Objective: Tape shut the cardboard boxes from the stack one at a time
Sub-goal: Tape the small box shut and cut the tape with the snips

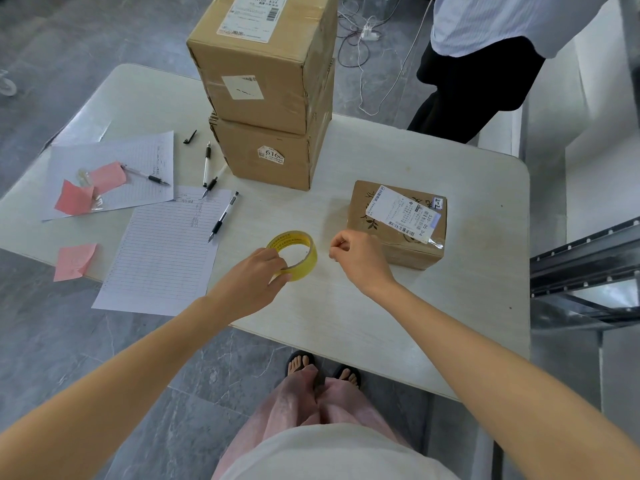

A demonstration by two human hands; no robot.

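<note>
Figure: the left hand (256,271) grips the tape roll (309,264) near the table's (450,306) front edge. The right hand (360,254), just beside the roll, is pinched; whether it holds a tape end cannot be told. The small box (412,252) behind the right hand seems next for taping, while a two-box stack (273,109) waits at the far edge.

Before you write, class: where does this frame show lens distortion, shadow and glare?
Head view: the wide lens bows the table edges and tilts the stacked boxes; head view: light is soft, with faint shadows beside the tape roll and small box; head view: slight sheen on that box's label corner.
</note>
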